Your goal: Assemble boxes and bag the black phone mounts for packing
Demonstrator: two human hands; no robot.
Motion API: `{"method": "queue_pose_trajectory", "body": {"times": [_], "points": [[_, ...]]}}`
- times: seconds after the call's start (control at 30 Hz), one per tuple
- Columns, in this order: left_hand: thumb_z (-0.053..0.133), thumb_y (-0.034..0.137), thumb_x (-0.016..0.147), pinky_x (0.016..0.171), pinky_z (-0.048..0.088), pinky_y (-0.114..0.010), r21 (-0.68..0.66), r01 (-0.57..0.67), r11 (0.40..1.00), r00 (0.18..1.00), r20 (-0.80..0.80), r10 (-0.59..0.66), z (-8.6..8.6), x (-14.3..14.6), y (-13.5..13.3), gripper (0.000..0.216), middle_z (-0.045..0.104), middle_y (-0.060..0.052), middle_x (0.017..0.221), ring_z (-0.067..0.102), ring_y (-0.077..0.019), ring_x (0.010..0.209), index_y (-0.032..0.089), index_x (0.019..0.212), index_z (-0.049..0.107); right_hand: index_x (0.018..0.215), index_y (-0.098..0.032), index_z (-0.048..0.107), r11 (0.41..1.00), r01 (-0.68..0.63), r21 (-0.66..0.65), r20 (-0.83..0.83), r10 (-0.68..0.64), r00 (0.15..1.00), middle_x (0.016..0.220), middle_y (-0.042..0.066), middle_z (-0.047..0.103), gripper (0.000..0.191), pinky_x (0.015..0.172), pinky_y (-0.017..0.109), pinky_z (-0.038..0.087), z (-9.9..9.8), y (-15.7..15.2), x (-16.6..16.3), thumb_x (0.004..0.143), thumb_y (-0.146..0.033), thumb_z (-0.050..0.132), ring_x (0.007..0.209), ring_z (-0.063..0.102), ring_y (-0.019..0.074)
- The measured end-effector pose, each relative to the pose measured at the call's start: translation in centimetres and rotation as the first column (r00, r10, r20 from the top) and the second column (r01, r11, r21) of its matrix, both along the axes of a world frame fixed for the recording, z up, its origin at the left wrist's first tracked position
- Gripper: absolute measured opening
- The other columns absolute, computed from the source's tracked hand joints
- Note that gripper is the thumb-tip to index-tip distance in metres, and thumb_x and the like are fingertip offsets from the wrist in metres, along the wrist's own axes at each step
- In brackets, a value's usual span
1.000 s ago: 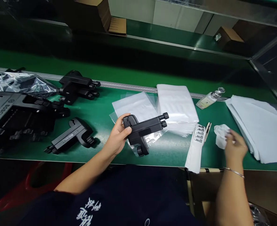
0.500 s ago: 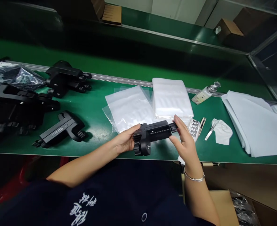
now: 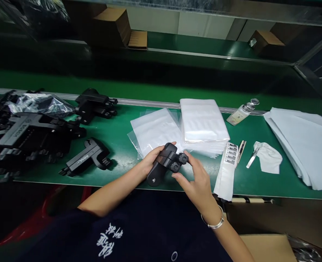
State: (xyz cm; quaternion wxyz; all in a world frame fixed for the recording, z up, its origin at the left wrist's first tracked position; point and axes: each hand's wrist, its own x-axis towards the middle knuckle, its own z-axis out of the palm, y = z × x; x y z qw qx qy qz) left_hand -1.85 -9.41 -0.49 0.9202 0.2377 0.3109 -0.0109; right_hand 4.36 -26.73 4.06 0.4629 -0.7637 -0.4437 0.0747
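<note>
A black plastic tool part [image 3: 163, 162] is held above the front edge of the green bench, its end with two round knobs turned up towards me. My left hand [image 3: 150, 161] is wrapped round its left side, the fingers mostly hidden behind it. With thumb and forefinger, my right hand [image 3: 200, 185] holds the knob end from the right; a bracelet is on that wrist. Left of my hands lies a similar grey and black part [image 3: 88, 157] marked BOSCH. Clear plastic bags [image 3: 157, 129] lie behind the held part, next to a thick stack of bags [image 3: 203, 120].
More black parts [image 3: 35, 134] are piled at the left, with one group [image 3: 95, 105] by the back rail. To the right are a label strip [image 3: 226, 171], a pump bottle [image 3: 242, 112], a white cloth [image 3: 269, 158] and white sheets [image 3: 305, 145]. Cardboard boxes [image 3: 112, 25] stand on the shelf.
The held part has turned from lying lengthwise to showing its knobbed end towards me. My right hand has moved left and down with it, uncovering the label strip. The view has shifted.
</note>
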Motion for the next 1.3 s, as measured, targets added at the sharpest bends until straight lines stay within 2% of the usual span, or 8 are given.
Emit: {"method": "queue_pose_trajectory", "body": {"times": [0.2,0.4,0.47,0.57,0.63,0.83,0.97,1.3], "points": [[0.067,0.042,0.076,0.065,0.053,-0.029,0.207,0.036,0.978,0.998,-0.060,-0.024,0.3,-0.3,0.4,0.053,0.073,-0.003,0.090,0.066,-0.0187,0.071,0.023,0.126,0.061,0.138,-0.023,0.046,0.975,0.169,-0.145,0.058,-0.162,0.985,0.123,0.012,0.065,0.053,0.091,0.044,0.053,-0.7,-4.4,3.6,0.091,-0.047,0.052,0.109,0.064,0.0278],[0.063,0.053,0.079,0.082,0.052,-0.033,0.770,0.155,0.619,0.977,-0.214,0.021,-0.9,-0.9,3.7,0.066,0.061,-0.006,0.119,0.062,-0.0217,0.098,0.025,0.136,0.046,0.128,-0.007,0.053,0.321,0.540,-0.778,0.298,-0.568,0.767,0.076,0.019,0.069,0.056,0.064,0.046,0.050,-3.9,-14.6,6.7,0.092,-0.050,0.048,0.073,0.068,0.0369],[0.058,0.053,0.082,0.100,0.044,-0.043,0.906,0.222,0.360,0.962,-0.263,0.068,-1.2,-1.1,4.3,0.062,0.055,-0.010,0.130,0.053,-0.0285,0.117,0.022,0.134,0.047,0.139,-0.007,0.042,0.377,0.505,-0.776,0.196,-0.617,0.762,0.078,0.017,0.069,0.066,0.064,0.042,0.049,-5.4,-16.1,5.8,0.089,-0.048,0.053,0.073,0.067,0.0337],[0.060,0.047,0.081,0.112,0.028,-0.052,0.975,0.200,-0.096,0.971,-0.184,0.150,-0.1,-1.4,3.4,0.057,0.047,-0.013,0.140,0.038,-0.0362,0.132,0.020,0.131,0.051,0.143,-0.013,0.037,0.655,0.532,-0.537,-0.138,-0.690,0.710,0.075,0.006,0.066,0.065,0.064,0.035,0.049,-7.6,-16.5,3.8,0.088,-0.042,0.055,0.070,0.064,0.0236],[0.060,0.044,0.083,0.107,0.036,-0.050,0.970,0.131,-0.204,0.987,-0.110,0.114,1.2,-1.1,1.4,0.049,0.053,-0.011,0.133,0.048,-0.0351,0.124,0.022,0.127,0.054,0.139,-0.016,0.043,0.772,0.567,-0.288,-0.393,-0.635,0.665,0.075,0.002,0.063,0.058,0.062,0.031,0.049,-8.6,-16.3,2.5,0.088,-0.041,0.054,0.067,0.061,0.0186],[0.064,0.042,0.082,0.081,0.052,-0.036,0.856,0.384,0.348,0.825,-0.149,-0.545,0.8,4.9,-8.9,0.051,0.071,-0.008,0.103,0.067,-0.0240,0.092,0.024,0.129,0.054,0.135,-0.021,0.047,0.847,0.531,0.024,-0.690,-0.370,0.622,0.082,0.000,0.063,0.056,0.061,0.028,0.050,-9.0,-15.9,0.6,0.083,-0.037,0.064,0.068,0.059,0.0136],[0.068,0.036,0.076,0.071,0.050,-0.029,0.686,0.386,0.617,0.833,0.028,-0.553,-2.1,9.5,-13.3,0.065,0.070,-0.006,0.090,0.065,-0.0194,0.081,0.017,0.135,0.047,0.135,-0.024,0.048,0.895,0.446,-0.004,-0.684,-0.328,0.652,0.080,0.000,0.063,0.055,0.060,0.028,0.051,-9.4,-16.3,0.1,0.083,-0.036,0.064,0.067,0.060,0.0138],[0.070,0.031,0.072,0.055,0.037,-0.021,0.731,0.311,0.607,0.858,0.058,-0.510,-3.3,11.0,-14.3,0.024,0.058,0.002,0.067,0.049,-0.0102,0.057,0.017,0.091,0.062,0.106,-0.023,0.069,0.761,0.647,-0.043,-0.004,-0.648,0.762,0.113,0.011,0.061,0.025,0.096,0.047,0.047,-6.8,-14.0,5.7,0.091,-0.035,0.052,0.112,0.054,0.0261]]}}
